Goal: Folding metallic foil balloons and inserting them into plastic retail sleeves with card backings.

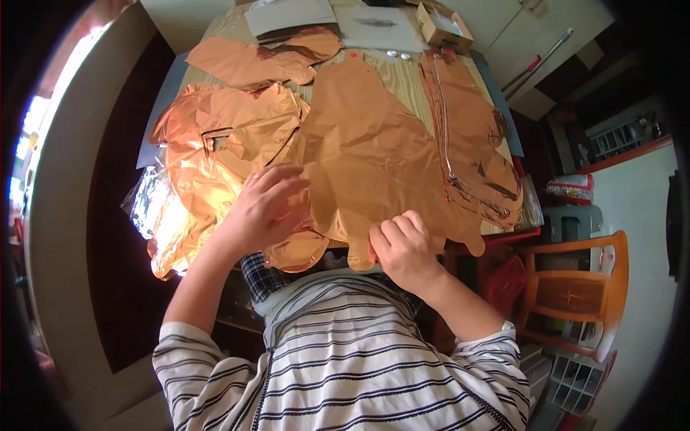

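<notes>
In front of me a flat, uninflated copper-coloured foil balloon (370,140) lies across the table, its rounded tabs hanging over the near edge. My right hand (406,248) is closed on that near edge, beside one tab. At the balloon's left edge, my left hand (269,208) has its fingers bent and apart; whether its fingertips touch the foil is hard to see. Crumpled, shiny foil balloons (205,158) are heaped under and beyond my left hand. To the right lies a stack of folded foil balloons (471,129).
Another flat foil piece (248,61) lies at the far left of the wooden table (402,75). Farther back are a white sheet (377,29) and an open cardboard box (444,27). Small white round items (397,54) sit nearby. A wooden chair (575,291) stands at right.
</notes>
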Motion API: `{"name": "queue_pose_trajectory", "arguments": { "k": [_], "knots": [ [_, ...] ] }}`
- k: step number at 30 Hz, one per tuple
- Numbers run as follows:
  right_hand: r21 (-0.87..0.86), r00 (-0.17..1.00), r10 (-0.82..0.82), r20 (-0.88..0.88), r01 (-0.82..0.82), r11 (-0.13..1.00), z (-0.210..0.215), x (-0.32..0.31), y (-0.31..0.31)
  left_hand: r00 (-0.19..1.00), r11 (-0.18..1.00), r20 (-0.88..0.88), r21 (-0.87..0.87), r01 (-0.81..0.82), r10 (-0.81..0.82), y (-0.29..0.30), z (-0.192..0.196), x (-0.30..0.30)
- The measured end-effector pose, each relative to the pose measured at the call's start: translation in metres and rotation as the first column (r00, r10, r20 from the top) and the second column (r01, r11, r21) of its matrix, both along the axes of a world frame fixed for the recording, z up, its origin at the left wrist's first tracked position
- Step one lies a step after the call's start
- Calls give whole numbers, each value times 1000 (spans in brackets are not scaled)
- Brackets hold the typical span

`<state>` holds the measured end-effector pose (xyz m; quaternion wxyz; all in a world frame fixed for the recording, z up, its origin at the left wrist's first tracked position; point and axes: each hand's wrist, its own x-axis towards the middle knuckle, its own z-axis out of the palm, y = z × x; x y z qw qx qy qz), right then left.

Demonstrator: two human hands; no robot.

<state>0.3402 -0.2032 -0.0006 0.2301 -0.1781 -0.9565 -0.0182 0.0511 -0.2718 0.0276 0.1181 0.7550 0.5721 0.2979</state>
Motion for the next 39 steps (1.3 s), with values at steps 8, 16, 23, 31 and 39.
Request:
{"name": "queue_pose_trajectory", "arguments": {
  "k": [8,16,23,31,39],
  "knots": [
    [-588,911,-411,-39,312,746,12,71,-50,957,974,-181,-29,227,-228,48,-41,-4],
    [-915,417,-903,107,-314,-253,-49,74,-47,961,971,-140,-10,239,-238,50,-44,1],
    [-918,428,-903,-36,-371,-139,-56,67,-47,970,978,-131,-14,206,-206,51,-42,6],
    [-900,395,-913,-103,-428,-83,-33,70,-33,970,985,-178,-59,160,-168,58,-39,10],
    [-918,343,-911,-230,-386,86,-39,62,-33,971,987,-178,-50,151,-157,54,-35,14]
  ]
}}
